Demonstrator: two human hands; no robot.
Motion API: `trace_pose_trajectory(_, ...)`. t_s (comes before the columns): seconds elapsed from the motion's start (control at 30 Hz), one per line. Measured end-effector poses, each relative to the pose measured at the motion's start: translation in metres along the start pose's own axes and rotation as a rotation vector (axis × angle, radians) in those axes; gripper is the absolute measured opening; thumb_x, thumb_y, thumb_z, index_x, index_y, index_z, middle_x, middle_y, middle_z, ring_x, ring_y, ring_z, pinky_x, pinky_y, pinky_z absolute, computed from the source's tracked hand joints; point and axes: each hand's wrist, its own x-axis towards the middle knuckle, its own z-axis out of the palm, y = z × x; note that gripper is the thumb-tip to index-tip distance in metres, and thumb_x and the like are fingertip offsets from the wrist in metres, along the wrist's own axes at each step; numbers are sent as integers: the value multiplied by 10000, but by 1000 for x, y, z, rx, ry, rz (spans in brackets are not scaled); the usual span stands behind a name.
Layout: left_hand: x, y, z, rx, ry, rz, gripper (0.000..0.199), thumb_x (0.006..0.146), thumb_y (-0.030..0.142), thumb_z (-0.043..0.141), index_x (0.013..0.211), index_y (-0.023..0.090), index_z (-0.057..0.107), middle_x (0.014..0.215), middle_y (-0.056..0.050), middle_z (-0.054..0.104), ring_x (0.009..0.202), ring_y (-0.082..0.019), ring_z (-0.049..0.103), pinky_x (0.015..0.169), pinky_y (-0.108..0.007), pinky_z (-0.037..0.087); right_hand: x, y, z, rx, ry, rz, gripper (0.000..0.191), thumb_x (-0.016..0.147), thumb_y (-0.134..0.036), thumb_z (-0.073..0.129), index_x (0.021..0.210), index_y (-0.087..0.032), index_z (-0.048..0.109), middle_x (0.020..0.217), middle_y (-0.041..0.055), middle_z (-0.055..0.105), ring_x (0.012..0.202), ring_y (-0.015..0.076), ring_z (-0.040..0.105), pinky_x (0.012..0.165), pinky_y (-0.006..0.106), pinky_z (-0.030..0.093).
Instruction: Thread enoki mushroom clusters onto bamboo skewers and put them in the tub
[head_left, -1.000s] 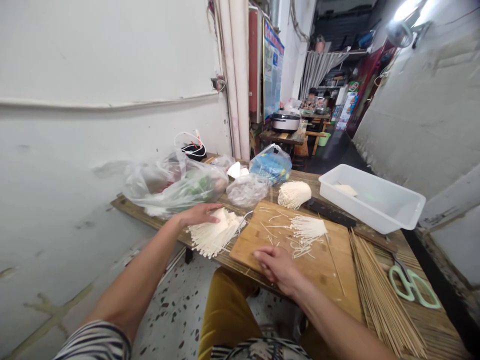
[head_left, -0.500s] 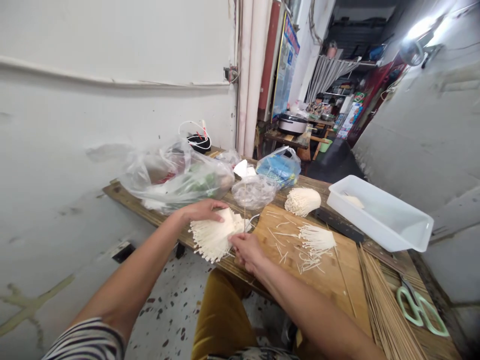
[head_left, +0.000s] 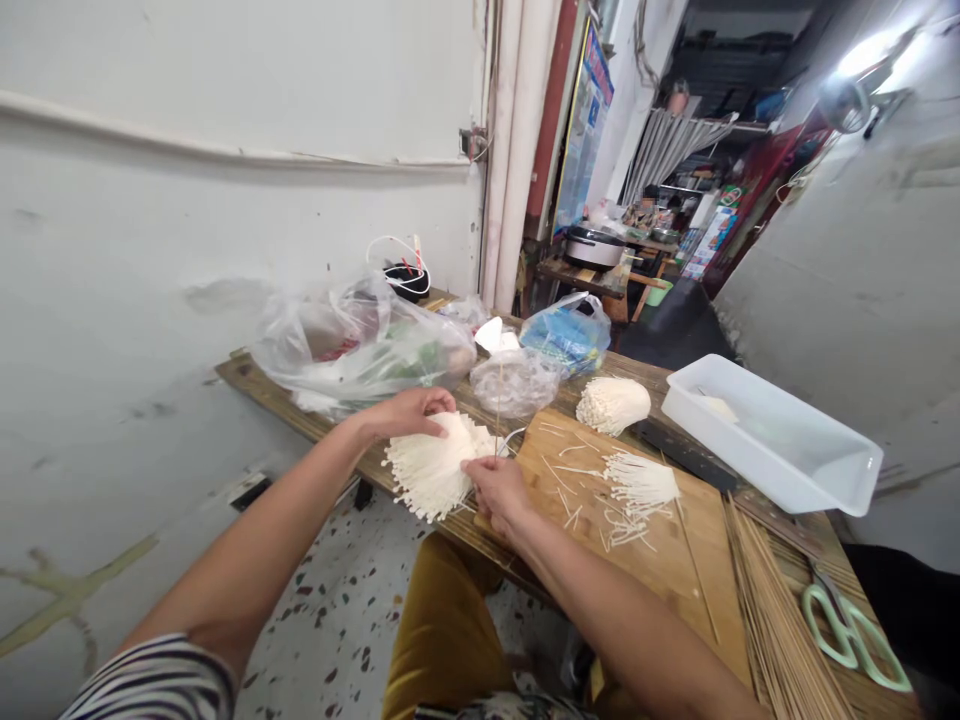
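Clamping a skewer (head_left: 499,412) in right fingers (head_left: 481,468), touching enoki (head_left: 433,468) under left fingers (head_left: 437,403), unclear whether gripping, possibly risking scattered stems from loose steadying.

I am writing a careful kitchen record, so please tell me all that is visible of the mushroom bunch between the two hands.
The mushroom bunch is creamy white and spread like a fan, with slender packed stems and tiny round caps along its near edge. It lies by the near edge of the wooden table, left of the cutting board. The left hand touches its far side. The right hand, holding a thin stick, is at its right.
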Motion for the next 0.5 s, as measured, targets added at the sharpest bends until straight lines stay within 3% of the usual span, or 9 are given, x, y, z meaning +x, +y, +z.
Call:
trace_pose_trajectory(0.1,2,0,-1,-15,-40,-24,479,618,413,691,1024,176,596,905,-5,650,794,-173,565,683,-231,404,1,0,1,6,4,-4,293,915,-317,553,1153,-147,561,1120,75,599,927,187,616,781,381,530)
trace_pose_trajectory(0.27,7,-2,-1,15,-112,-69,366,574,423,732,834,167,704,730,26,665,668,-154,550,605,-210,365,4,0,1,13,13,-9,287,915,-314,554,1147,-146,563,1108,73,602,912,182,618,767,372,534)
trace_pose_trajectory(0.5,9,-3,3,15,-143,-118,377,541,432,761,813,172,742,719,19,696,660,-163,568,605,-210,372,5,2,-3,25,30,-15,295,916,-320,550,1155,-147,559,1118,75,600,921,186,617,775,378,532)
